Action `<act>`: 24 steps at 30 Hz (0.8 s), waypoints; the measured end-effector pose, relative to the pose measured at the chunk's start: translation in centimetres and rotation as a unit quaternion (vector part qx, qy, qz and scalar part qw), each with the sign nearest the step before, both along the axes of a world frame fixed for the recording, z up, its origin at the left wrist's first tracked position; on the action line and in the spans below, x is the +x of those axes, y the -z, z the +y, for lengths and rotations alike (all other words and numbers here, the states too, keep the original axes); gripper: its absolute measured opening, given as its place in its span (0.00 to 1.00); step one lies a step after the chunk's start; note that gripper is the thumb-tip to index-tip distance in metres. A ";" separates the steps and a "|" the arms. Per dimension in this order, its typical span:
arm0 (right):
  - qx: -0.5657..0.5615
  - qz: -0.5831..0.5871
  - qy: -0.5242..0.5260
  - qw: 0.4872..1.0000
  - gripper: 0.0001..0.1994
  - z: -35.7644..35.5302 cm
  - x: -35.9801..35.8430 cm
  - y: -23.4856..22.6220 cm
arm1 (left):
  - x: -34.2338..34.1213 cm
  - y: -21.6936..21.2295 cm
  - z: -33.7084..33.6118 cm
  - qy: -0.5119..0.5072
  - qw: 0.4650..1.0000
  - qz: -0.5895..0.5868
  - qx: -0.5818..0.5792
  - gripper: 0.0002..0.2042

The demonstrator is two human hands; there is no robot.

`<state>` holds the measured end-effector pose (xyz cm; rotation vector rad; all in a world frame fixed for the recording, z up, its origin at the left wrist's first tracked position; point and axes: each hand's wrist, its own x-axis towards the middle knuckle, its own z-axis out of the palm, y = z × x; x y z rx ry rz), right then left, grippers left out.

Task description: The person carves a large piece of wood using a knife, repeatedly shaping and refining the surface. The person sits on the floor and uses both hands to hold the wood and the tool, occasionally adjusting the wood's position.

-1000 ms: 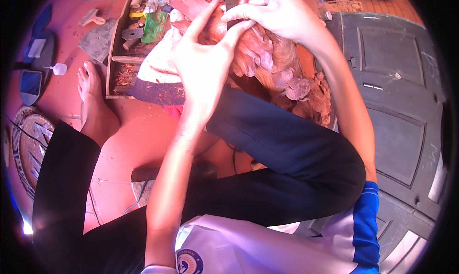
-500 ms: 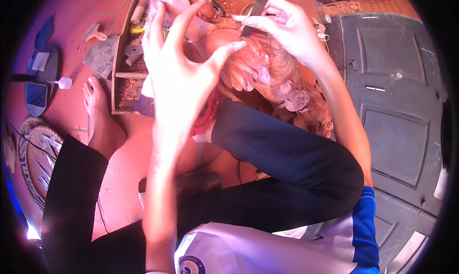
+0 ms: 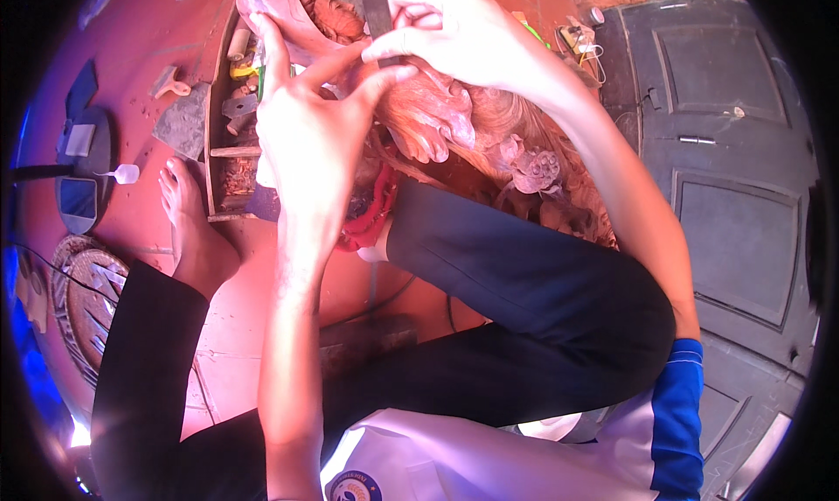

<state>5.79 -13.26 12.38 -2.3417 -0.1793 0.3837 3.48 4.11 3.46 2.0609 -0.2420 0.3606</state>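
I sit on the floor with a reddish wood carving (image 3: 434,121) resting against my bent knee; a carved flower (image 3: 535,169) shows on its right side. My right hand (image 3: 468,38) is shut on a flat grey metal blade (image 3: 376,10), whose lower end meets the top of the carving. My left hand (image 3: 301,130) stands in front of the carving with its fingers spread upward. Its thumb tip touches my right forefinger beside the blade. It holds nothing. The carving's left part is hidden behind this hand.
A wooden tool tray (image 3: 218,165) with several tools stands on the red floor at upper left, my bare foot (image 3: 188,226) beside it. A grey panelled door (image 3: 738,178) lies at right. A round woven mat (image 3: 92,304) and a dark flat device (image 3: 77,197) lie at left.
My left hand has come off the carving and spread its fingers, shifting left. My right hand with the blade has lowered slightly toward the carving's top.
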 end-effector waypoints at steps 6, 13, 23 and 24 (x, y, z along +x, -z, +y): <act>0.057 0.030 -0.009 0.998 0.08 -0.8 0.4 1.6 | 0.1 -0.8 -0.7 -0.031 0.998 -0.055 0.029 0.25; 0.027 -0.044 -0.030 0.998 0.08 -0.7 0.1 1.9 | 0.1 -0.9 -0.8 -0.021 0.999 0.035 0.031 0.25; 0.041 0.054 -0.028 0.997 0.08 -0.8 -0.2 -1.1 | 4.1 -0.7 3.0 0.160 0.949 -0.159 0.222 0.24; 0.053 0.050 -0.016 0.997 0.08 -1.0 -0.1 -0.3 | 4.8 -0.7 3.4 0.190 0.939 -0.178 0.224 0.24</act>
